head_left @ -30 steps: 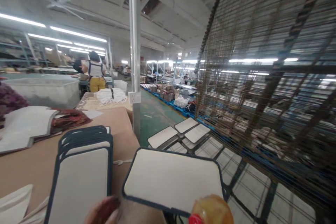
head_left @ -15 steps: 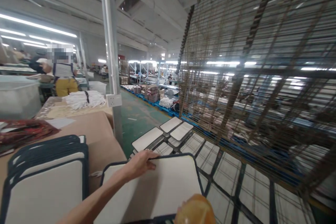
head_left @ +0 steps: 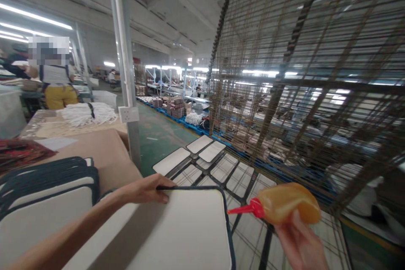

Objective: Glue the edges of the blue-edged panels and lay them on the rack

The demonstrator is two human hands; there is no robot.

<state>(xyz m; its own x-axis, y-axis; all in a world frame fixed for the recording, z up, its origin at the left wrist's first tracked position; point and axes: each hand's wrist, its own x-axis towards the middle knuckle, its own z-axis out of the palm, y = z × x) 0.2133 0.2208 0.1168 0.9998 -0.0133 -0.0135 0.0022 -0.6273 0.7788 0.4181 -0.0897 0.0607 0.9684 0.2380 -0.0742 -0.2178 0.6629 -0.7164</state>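
Observation:
My left hand (head_left: 155, 189) grips the top edge of a white panel (head_left: 177, 228) with rounded corners and a dark blue border. In my right hand (head_left: 299, 236) is a squeeze bottle (head_left: 287, 203) of amber liquid with a red nozzle, lying sideways. The nozzle tip points left, at the panel's right border; whether it touches cannot be told. On the left, a stack of similar dark-edged panels (head_left: 50, 211) leans beside my left forearm.
A brown table (head_left: 110, 152) holds red fabric (head_left: 22, 154) and a white bundle (head_left: 88, 114). Beyond stands a metal post (head_left: 126, 71). Wire racks (head_left: 272, 67) with panels laid flat (head_left: 171, 161) rise on the right. A person (head_left: 58, 80) works far left.
The bottle has risen from the bottom edge and moved right, and my right hand now shows. My left hand is further left on the panel's edge. The view has shifted slightly right.

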